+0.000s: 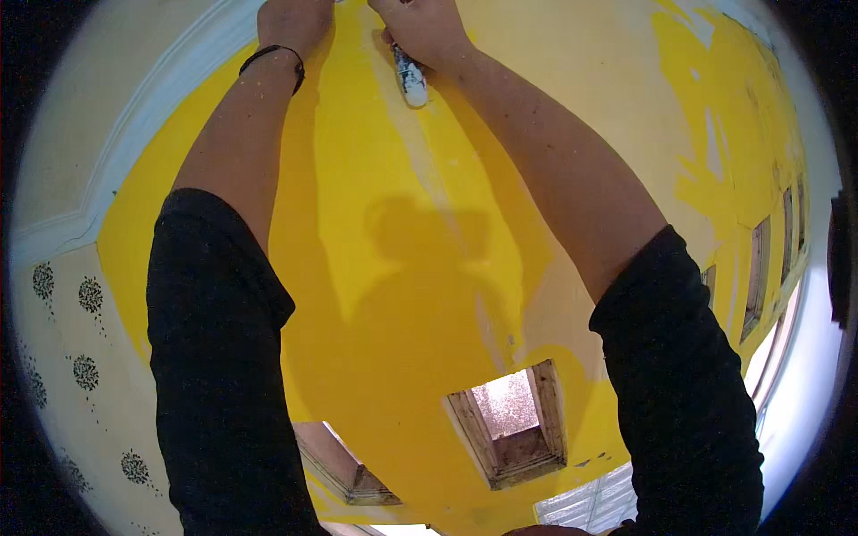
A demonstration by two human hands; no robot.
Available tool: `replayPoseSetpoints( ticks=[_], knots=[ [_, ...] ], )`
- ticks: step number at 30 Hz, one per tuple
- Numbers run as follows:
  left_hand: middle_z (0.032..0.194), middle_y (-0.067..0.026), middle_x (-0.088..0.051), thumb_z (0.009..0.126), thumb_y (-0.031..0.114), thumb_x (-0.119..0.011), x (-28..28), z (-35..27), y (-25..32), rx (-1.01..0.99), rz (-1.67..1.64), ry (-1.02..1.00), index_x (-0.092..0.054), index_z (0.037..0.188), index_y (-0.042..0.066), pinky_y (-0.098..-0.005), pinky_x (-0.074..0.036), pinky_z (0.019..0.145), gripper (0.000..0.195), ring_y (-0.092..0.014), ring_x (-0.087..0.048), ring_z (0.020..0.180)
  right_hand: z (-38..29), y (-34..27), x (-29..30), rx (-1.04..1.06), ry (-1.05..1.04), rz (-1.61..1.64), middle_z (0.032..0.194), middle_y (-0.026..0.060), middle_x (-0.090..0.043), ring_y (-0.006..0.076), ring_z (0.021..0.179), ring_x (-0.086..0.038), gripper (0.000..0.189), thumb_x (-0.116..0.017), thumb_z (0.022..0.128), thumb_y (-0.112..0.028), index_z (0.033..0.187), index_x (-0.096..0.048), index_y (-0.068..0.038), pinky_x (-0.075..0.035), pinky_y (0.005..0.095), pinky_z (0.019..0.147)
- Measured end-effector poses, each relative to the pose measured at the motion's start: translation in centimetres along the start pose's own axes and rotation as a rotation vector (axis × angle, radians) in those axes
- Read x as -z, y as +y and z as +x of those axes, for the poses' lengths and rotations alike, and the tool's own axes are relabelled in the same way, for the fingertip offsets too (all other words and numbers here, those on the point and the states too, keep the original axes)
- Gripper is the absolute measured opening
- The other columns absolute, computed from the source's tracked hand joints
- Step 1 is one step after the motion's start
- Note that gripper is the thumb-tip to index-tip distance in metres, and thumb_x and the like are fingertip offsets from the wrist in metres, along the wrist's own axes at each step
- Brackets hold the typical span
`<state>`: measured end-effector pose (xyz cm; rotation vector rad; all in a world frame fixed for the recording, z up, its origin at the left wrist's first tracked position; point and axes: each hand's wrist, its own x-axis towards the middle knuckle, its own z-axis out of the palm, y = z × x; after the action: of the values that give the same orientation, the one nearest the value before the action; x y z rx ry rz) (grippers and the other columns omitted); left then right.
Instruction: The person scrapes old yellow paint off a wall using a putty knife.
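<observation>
Both my arms reach up in front of a wall coated in bright yellow, with cream patches showing. In my right hand is a tool with a paint-smeared handle; its working end lies hidden past the top edge of the view, so its kind is unclear. My left hand, with a dark band on the wrist, is up near the white cornice moulding. Its fingers are cut off at the picture's top, and whether it holds anything does not show. A pale streak runs down the wall between my arms.
Low on the wall are a recessed opening with a lit pane and another recess. A cream wall with dark stencilled dots stands at left. At right, a yellow wall has cream patches and several framed recesses.
</observation>
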<state>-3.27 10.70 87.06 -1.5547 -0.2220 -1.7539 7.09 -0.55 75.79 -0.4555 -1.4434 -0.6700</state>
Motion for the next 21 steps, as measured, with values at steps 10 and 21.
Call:
replayPoseSetpoints(
  ticks=[10, 21],
  knots=[
    [0.104, -0.0237, -0.069, 0.095, 0.003, -0.054, -1.8, -0.5, -1.2, 0.005, 0.196, 0.022, -0.065, 0.103, -0.004, -0.0466, -0.054, 0.089, 0.015, -0.038, -0.066, 0.101, 0.9, 0.8, 0.1, -0.042, 0.025, -0.114, 0.089, 0.0097, -0.062, 0.0142, 0.067, -0.058, 0.062, -0.06, 0.098, -0.016, 0.153, -0.039, 0.004, -0.05, 0.0297, 0.059],
    [0.096, -0.0222, -0.071, 0.099, 0.021, -0.057, 1.4, -1.4, -1.2, 0.168, -0.082, 0.04, -0.068, 0.096, -0.004, -0.0451, -0.053, 0.083, 0.028, -0.036, -0.067, 0.094, 1.1, 1.2, 0.1, -0.045, 0.029, -0.067, 0.088, 0.0089, -0.061, 0.0136, 0.066, -0.058, 0.059, -0.058, 0.1, -0.018, 0.152, -0.042, 0.002, -0.05, 0.0295, 0.059]
  ],
)
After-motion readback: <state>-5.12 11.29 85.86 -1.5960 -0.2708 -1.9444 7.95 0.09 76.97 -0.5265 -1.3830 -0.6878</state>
